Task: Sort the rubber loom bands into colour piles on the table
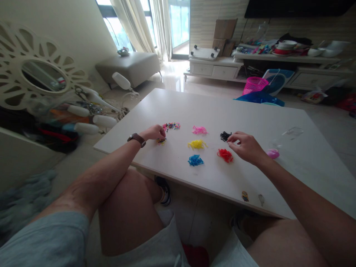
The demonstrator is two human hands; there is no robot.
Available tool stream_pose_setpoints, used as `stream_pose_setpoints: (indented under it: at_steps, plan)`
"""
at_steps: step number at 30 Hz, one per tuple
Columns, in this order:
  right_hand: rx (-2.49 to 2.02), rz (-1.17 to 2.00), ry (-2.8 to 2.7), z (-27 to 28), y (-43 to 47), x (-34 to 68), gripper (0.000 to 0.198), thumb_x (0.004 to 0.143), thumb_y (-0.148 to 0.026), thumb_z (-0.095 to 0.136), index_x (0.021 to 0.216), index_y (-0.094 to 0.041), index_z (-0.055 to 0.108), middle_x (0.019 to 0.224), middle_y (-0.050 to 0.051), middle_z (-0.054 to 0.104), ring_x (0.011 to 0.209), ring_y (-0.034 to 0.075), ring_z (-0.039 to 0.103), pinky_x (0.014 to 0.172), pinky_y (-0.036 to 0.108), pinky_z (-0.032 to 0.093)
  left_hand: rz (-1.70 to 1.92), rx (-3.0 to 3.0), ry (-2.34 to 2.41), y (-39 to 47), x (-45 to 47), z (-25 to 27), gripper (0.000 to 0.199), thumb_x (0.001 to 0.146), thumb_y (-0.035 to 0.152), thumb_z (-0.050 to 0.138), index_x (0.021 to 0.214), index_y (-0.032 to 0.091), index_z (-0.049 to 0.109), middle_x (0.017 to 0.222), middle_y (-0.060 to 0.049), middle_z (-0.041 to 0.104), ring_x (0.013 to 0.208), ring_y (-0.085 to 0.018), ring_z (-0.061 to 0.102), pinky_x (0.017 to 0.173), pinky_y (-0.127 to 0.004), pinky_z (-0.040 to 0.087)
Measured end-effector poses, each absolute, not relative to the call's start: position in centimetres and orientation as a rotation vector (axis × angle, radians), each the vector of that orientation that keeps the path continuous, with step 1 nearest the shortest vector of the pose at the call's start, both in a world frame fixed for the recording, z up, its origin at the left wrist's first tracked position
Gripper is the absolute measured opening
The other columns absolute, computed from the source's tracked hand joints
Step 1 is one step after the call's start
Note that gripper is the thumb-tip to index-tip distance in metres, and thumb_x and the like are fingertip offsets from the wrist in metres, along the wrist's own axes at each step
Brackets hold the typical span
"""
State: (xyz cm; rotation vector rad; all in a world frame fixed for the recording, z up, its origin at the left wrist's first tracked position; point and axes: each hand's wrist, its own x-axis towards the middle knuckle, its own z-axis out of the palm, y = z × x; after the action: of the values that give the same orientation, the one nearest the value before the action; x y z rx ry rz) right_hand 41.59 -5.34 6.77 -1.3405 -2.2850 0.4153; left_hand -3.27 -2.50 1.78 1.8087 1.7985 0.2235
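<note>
My left hand (154, 132), with a watch (137, 139) on its wrist, reaches into a mixed heap of small coloured pieces (172, 126) that look like little rubber bands. Its fingertips are pinched together, and what they hold is too small to make out. My right hand (245, 145) is beside a black pile (225, 136), its fingers curled and the tips close together; anything between them cannot be seen. Sorted by colour, a pink pile (200, 130), a yellow pile (197, 144), a blue pile (195, 160) and a red pile (225, 155) lie between my hands.
The white table (222, 107) spans the space before my knees. To the right lie a purple-pink object (273, 153) and a clear plastic piece (294, 132). A small cartoon figure (244, 196) and a clear trinket (261, 200) rest near the front edge. A pink basket (254, 86) stands beyond the table.
</note>
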Motion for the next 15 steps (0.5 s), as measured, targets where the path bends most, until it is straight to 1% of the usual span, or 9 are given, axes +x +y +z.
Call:
stream_pose_setpoints:
  at_steps: [4,8,11,15]
  plan:
    - [-1.338,0.431,-2.293,6.71,-5.31,41.61,0.014,0.084,-0.025,0.06,0.08,-0.021,0.073,0.094,0.006,0.071,0.079,0.019,0.066,0.066,0.03,0.049,0.185,1.854,1.761,-2.32,-3.27,1.46,0.009,0.061,0.024,0.07,0.066,0.019,0.075,0.065,-0.003,0.07,0.064,-0.018,0.06,0.058,-0.026,0.041]
    - [-1.335,0.439,-2.299,6.66,-5.29,41.64,0.015,0.084,-0.025,0.059,0.081,-0.021,0.073,0.093,0.006,0.071,0.079,0.019,0.066,0.066,0.03,0.048,0.226,1.869,1.707,-2.26,-3.25,1.23,0.008,0.059,0.022,0.068,0.066,0.018,0.07,0.065,-0.002,0.068,0.062,-0.016,0.058,0.056,-0.026,0.04]
    - [-1.335,0.442,-2.302,6.66,-5.31,41.63,0.016,0.084,-0.026,0.059,0.081,-0.021,0.073,0.094,0.006,0.071,0.079,0.019,0.066,0.066,0.03,0.049,0.303,1.831,1.679,-2.31,-3.29,1.26,0.012,0.059,0.023,0.068,0.07,0.018,0.068,0.065,-0.001,0.066,0.06,-0.015,0.056,0.055,-0.025,0.039]
    - [-1.325,0.445,-2.309,6.72,-5.33,41.61,0.016,0.084,-0.026,0.058,0.081,-0.021,0.073,0.094,0.007,0.071,0.08,0.019,0.067,0.066,0.03,0.049,0.465,1.768,1.68,-2.3,-3.74,1.49,0.019,0.062,0.025,0.069,0.08,0.018,0.069,0.065,0.0,0.063,0.059,-0.014,0.054,0.054,-0.024,0.038]
